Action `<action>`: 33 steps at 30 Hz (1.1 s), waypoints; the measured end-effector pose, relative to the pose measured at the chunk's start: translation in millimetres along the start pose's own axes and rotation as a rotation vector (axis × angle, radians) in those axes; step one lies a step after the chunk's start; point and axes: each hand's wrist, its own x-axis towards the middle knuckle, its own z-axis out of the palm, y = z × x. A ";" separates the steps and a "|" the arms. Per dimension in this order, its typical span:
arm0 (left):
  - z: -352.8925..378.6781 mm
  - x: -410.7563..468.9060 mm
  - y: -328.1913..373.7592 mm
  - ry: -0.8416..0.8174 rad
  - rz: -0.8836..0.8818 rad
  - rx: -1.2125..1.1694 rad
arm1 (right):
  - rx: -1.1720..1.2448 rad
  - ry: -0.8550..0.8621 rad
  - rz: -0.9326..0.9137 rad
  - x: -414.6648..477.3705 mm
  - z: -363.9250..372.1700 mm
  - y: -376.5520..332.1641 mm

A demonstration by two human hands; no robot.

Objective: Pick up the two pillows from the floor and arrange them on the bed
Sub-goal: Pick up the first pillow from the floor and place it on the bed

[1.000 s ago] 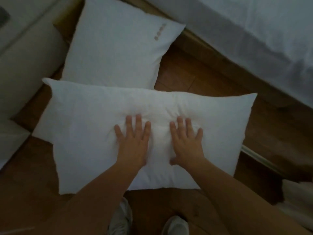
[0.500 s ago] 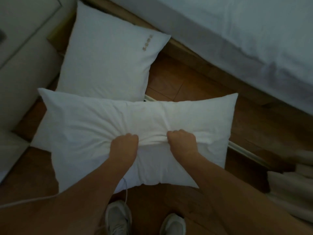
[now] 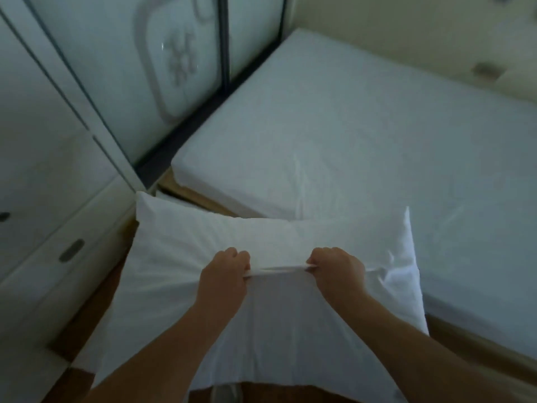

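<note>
A white pillow [image 3: 180, 257] hangs in front of me, lifted off the floor, with its fabric bunched between my fists. My left hand [image 3: 225, 276] and my right hand [image 3: 337, 271] both grip a pinched ridge of cloth near its middle. Beyond it lies the bed [image 3: 363, 135], covered by a smooth white sheet, with its near corner just past the pillow's top edge. A small white strip of the second pillow [image 3: 170, 196] peeks out behind the held one, by the bed corner; the rest of it is hidden.
A white wardrobe [image 3: 40, 158] with drawers and oval handles stands on the left. A glass panel with a frosted pattern [image 3: 174, 62] rises behind the bed's left side. Wooden floor [image 3: 96, 303] shows in the gap between wardrobe and bed. A beige wall runs along the back.
Both hands went from flat on the pillow to fists gripping its fabric, then raised it off the floor. The view swung up from the floor to the bed.
</note>
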 end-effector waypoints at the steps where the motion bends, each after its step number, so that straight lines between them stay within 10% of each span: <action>1: -15.4 16.7 13.7 0.022 0.008 -0.010 | -0.014 0.015 0.011 13.9 -23.3 3.4; 16: -62.0 277.6 129.8 0.139 0.216 0.004 | 0.003 0.303 0.089 227.4 -155.8 110.5; 33: 54.4 506.4 255.3 0.030 0.245 -0.082 | -0.163 0.078 0.187 421.0 -174.2 327.8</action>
